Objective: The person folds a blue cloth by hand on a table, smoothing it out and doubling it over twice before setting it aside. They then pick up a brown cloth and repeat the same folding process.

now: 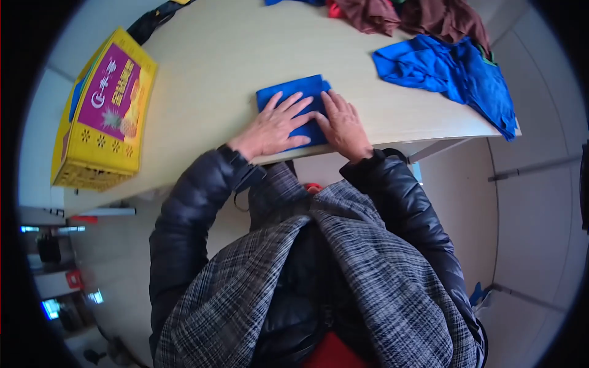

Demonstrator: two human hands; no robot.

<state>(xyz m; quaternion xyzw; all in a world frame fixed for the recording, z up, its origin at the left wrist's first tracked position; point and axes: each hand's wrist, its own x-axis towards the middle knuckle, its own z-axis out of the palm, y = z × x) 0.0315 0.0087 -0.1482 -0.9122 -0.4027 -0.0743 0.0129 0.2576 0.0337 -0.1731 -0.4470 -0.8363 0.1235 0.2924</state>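
Observation:
A blue cloth point(299, 86), folded into a compact rectangle, lies at the table's near edge in front of me. My left hand point(273, 127) rests flat on its left and middle part, fingers spread. Along the cloth's right edge lies my right hand point(345, 126), its fingers stretched out and its thumb reaching in toward the left fingers. Both palms press down from above and neither grips the cloth. Part of the cloth is hidden under my hands.
A yellow carton point(133, 116) with a purple panel stands at the table's left edge. On the right lies a crumpled blue garment point(442, 70), partly over the edge. Brown garments point(423, 17) are heaped at the far right, and a black item point(153, 21) lies far left.

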